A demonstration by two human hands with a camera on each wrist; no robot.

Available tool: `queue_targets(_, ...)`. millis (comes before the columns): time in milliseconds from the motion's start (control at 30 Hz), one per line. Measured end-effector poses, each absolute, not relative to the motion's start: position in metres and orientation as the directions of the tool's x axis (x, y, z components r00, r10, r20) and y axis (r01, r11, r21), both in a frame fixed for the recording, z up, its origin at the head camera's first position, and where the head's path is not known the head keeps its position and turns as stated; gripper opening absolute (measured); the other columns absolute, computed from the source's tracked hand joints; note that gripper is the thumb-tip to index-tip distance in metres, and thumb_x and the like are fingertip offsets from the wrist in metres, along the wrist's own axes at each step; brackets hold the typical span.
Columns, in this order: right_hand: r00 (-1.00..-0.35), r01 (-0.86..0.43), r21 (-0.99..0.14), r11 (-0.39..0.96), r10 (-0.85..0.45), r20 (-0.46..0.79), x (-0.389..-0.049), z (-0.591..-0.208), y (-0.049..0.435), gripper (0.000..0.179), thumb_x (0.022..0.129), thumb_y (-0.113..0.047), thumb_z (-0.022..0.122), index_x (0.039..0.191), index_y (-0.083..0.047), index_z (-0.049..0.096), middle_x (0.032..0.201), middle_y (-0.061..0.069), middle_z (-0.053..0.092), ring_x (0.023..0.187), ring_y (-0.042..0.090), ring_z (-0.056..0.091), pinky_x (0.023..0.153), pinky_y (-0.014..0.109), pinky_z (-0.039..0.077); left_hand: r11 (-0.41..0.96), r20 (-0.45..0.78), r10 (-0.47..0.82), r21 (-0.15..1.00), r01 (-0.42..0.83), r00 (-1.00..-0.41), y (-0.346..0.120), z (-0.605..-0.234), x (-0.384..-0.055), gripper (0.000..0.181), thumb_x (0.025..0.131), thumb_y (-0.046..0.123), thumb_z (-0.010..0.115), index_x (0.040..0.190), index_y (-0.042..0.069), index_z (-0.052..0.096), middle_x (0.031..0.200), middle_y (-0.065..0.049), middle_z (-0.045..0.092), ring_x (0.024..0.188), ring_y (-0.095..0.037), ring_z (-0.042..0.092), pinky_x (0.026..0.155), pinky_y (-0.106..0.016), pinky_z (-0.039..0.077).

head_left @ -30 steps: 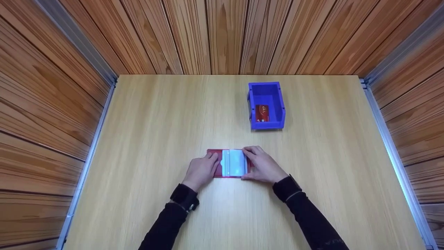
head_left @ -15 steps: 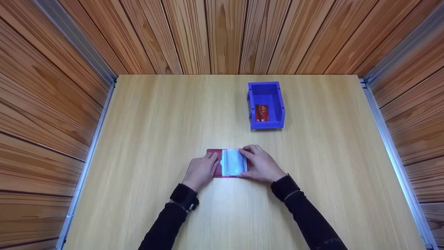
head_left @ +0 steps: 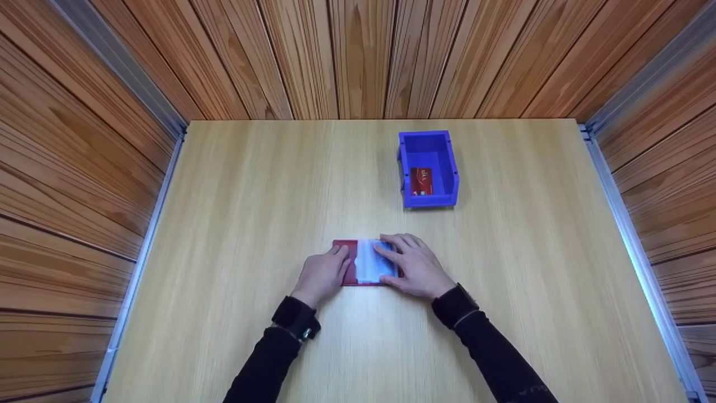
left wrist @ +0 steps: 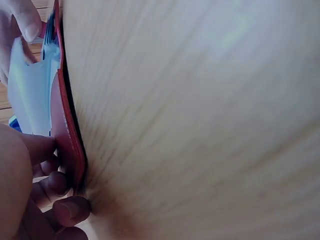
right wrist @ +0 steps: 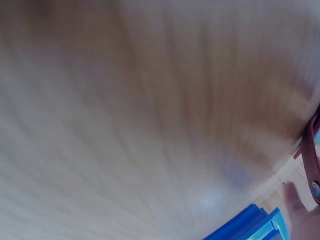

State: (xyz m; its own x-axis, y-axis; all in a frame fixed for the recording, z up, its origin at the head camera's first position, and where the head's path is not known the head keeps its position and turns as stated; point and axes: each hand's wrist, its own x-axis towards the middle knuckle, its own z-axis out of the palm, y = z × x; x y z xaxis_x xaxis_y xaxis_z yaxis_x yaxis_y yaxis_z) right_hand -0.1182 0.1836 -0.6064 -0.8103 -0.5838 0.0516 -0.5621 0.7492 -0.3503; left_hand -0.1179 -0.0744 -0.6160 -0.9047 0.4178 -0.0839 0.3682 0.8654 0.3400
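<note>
A red card holder [head_left: 350, 272] lies spread out on the table, with clear plastic sleeves [head_left: 366, 266] over its middle and right. My left hand [head_left: 320, 277] grips its left cover; in the left wrist view the fingers [left wrist: 52, 185] curl at the cover's edge. My right hand [head_left: 417, 268] reaches over the sleeves from the right, fingers spread and fairly straight, thumb near the front edge. One pale sleeve [left wrist: 32, 95] stands raised off the rest in the left wrist view. A strap with a metal snap [right wrist: 311, 167] shows at the right wrist view's edge.
A blue plastic bin [head_left: 429, 200] stands farther back, right of centre, holding a red card [head_left: 421, 181] with gold lettering. Wood-plank walls [head_left: 361, 61] enclose the table [head_left: 251, 196] at the back and both sides.
My right hand has shifted left from the holder's right end onto the sleeves, its fingers spreading, and a sleeve has lifted. The left hand has stayed almost still.
</note>
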Motion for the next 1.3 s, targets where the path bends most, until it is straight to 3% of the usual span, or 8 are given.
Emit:
queue_targets(300, -0.781, -0.623, -0.293, 0.726, -0.602, 0.169, -0.115, -0.608, 0.171, 0.054, 0.102, -0.043, 0.063, 0.152, -0.024, 0.055, 0.13, 0.006, 0.065, 0.129, 0.027, 0.058, 0.124, 0.051, 0.027, 0.846, -0.041, 0.426, 0.373, 0.381, -0.904, -0.078, -0.616, -0.118, 0.04, 0.109, 0.027, 0.05, 0.137, 0.001, 0.061, 0.132, -0.022, 0.069, 0.116, -0.037, 0.07, 0.095, -0.05, 0.056)
queue_targets(500, -0.797, -0.602, -0.286, 0.746, -0.586, 0.149, -0.114, -0.606, 0.168, 0.057, 0.1, -0.035, 0.066, 0.153, -0.02, 0.052, 0.138, 0.003, 0.066, 0.132, 0.025, 0.058, 0.126, 0.05, 0.023, 0.824, -0.055, 0.454, 0.405, 0.395, -0.89, -0.08, -0.616, -0.118, 0.046, 0.11, 0.035, 0.046, 0.136, 0.001, 0.061, 0.136, -0.022, 0.066, 0.122, -0.037, 0.067, 0.099, -0.051, 0.054)
queue_targets(767, -0.792, -0.607, -0.291, 0.74, -0.593, 0.145, -0.115, -0.607, 0.164, 0.066, 0.092, -0.025, 0.077, 0.152, -0.013, 0.053, 0.143, 0.006, 0.065, 0.135, 0.026, 0.058, 0.123, 0.046, 0.032, 0.808, -0.13, 0.45, 0.481, 0.34, -0.884, -0.083, -0.613, -0.12, 0.055, 0.113, 0.037, 0.033, 0.145, -0.001, 0.056, 0.146, -0.024, 0.059, 0.137, -0.038, 0.057, 0.111, -0.051, 0.045)
queue_targets(867, -0.827, -0.559, -0.329, 0.761, -0.539, 0.16, -0.116, -0.607, 0.159, 0.067, 0.088, -0.02, 0.08, 0.149, -0.01, 0.055, 0.138, 0.008, 0.066, 0.128, 0.028, 0.062, 0.116, 0.045, 0.042, 0.803, -0.115, 0.457, 0.48, 0.353, -0.882, -0.084, -0.613, -0.12, 0.052, 0.113, 0.035, 0.034, 0.142, 0.0, 0.057, 0.143, -0.024, 0.061, 0.134, -0.039, 0.059, 0.109, -0.052, 0.047)
queue_targets(967, -0.876, -0.481, -0.408, 0.776, -0.439, 0.199, -0.116, -0.606, 0.153, 0.056, 0.086, -0.02, 0.083, 0.134, -0.006, 0.058, 0.122, 0.008, 0.064, 0.103, 0.026, 0.067, 0.094, 0.041, 0.056, 0.804, -0.117, 0.456, 0.479, 0.353, -0.882, -0.085, -0.614, -0.119, 0.05, 0.112, 0.033, 0.035, 0.144, 0.0, 0.056, 0.142, -0.025, 0.061, 0.132, -0.04, 0.06, 0.108, -0.053, 0.048)
queue_targets(1100, -0.896, -0.442, -0.448, 0.777, -0.363, 0.256, -0.115, -0.606, 0.146, 0.041, 0.089, -0.034, 0.082, 0.108, -0.006, 0.058, 0.097, 0.004, 0.055, 0.076, 0.017, 0.056, 0.068, 0.035, 0.053, 0.808, -0.146, 0.448, 0.488, 0.33, -0.882, -0.086, -0.613, -0.12, 0.049, 0.112, 0.031, 0.036, 0.147, 0.0, 0.054, 0.144, -0.025, 0.059, 0.133, -0.04, 0.059, 0.109, -0.052, 0.047)
queue_targets(1200, -0.858, -0.509, -0.384, 0.77, -0.422, 0.293, -0.114, -0.608, 0.144, 0.034, 0.092, -0.037, 0.079, 0.104, -0.008, 0.064, 0.093, 0.002, 0.057, 0.078, 0.018, 0.058, 0.07, 0.035, 0.052, 0.795, -0.13, 0.453, 0.506, 0.334, -0.882, -0.087, -0.613, -0.121, 0.044, 0.112, 0.026, 0.038, 0.143, -0.001, 0.055, 0.138, -0.024, 0.064, 0.126, -0.04, 0.064, 0.106, -0.052, 0.05)
queue_targets(1300, -0.809, -0.585, -0.312, 0.748, -0.515, 0.284, -0.113, -0.609, 0.143, 0.026, 0.095, -0.032, 0.076, 0.111, -0.012, 0.073, 0.101, 0.002, 0.063, 0.095, 0.021, 0.064, 0.084, 0.037, 0.055, 0.781, -0.102, 0.452, 0.525, 0.338, -0.886, -0.091, -0.612, -0.122, 0.037, 0.112, 0.022, 0.04, 0.135, -0.001, 0.057, 0.124, -0.02, 0.068, 0.115, -0.04, 0.068, 0.099, -0.051, 0.053)
